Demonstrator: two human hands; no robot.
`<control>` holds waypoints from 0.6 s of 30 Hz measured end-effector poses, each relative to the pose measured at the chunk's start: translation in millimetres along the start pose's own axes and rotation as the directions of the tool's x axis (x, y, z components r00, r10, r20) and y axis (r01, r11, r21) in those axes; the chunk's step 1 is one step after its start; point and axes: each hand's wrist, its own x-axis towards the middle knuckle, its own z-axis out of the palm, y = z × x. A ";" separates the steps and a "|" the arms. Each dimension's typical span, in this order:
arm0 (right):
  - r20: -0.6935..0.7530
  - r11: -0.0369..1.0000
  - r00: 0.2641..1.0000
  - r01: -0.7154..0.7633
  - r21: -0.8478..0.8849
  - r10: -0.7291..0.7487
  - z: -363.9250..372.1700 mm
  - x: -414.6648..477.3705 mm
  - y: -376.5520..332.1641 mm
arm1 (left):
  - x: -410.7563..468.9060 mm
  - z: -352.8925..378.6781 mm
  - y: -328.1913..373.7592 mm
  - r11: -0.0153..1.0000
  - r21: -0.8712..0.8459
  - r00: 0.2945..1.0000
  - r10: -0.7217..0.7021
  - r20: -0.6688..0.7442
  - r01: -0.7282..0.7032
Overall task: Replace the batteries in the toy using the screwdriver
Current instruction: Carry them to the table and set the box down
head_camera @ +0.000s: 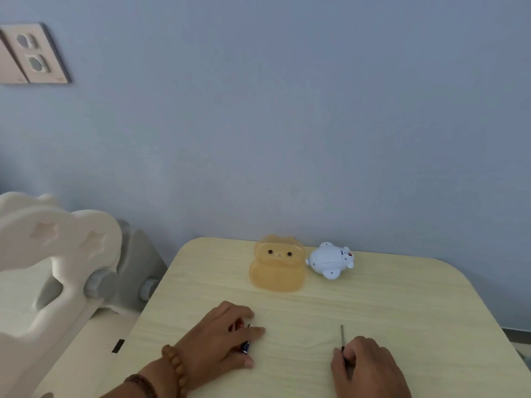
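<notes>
A small white toy [330, 260] lies on its side at the far edge of the light wooden table [402, 297], to the right of an orange translucent bear-faced container [277, 264]. My left hand [221, 340] lies over batteries [246, 346] on the table, fingers curled around them; a red and a dark blue one peek out. My right hand [369, 369] grips the handle of a thin screwdriver [342, 336], whose shaft lies on the table pointing away from me. Both hands are near the front edge, well short of the toy.
A white and grey plastic child's seat or frame [57, 262] stands to the left of the table. A blue-grey wall rises right behind the table, with a socket plate [31, 54] at the upper left.
</notes>
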 end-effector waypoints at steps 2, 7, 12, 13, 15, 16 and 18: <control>-0.015 1.000 1.000 0.010 0.001 -0.009 0.6 1.5 -0.6 | 1.2 0.6 -0.6 0.997 -0.076 0.999 -0.009 -0.038 0.007; -0.024 1.000 1.000 0.018 -0.003 -0.018 1.1 2.0 -0.5 | -1.0 3.4 -3.5 0.993 -0.115 0.998 -0.008 -0.066 0.000; -0.021 1.000 1.000 0.017 -0.008 -0.017 2.1 2.0 0.1 | -0.6 3.4 -6.8 0.993 -0.111 0.995 0.035 -0.094 -0.045; -0.029 1.000 0.999 0.017 -0.009 -0.017 2.5 2.1 0.4 | -1.4 2.7 -7.9 0.993 -0.107 0.995 0.044 -0.094 -0.054; -0.044 1.000 0.999 0.019 -0.025 -0.020 2.4 2.0 0.4 | -4.5 1.4 -10.4 0.994 -0.096 0.995 0.049 -0.086 -0.057; -0.054 0.999 0.998 0.022 -0.034 -0.024 2.0 1.9 0.2 | -6.5 0.6 -11.5 0.994 -0.094 0.996 0.045 -0.079 -0.052; -0.067 0.998 0.997 0.028 -0.050 -0.032 1.3 1.6 -0.5 | -9.5 -0.7 -12.6 0.995 -0.084 0.997 0.043 -0.061 -0.048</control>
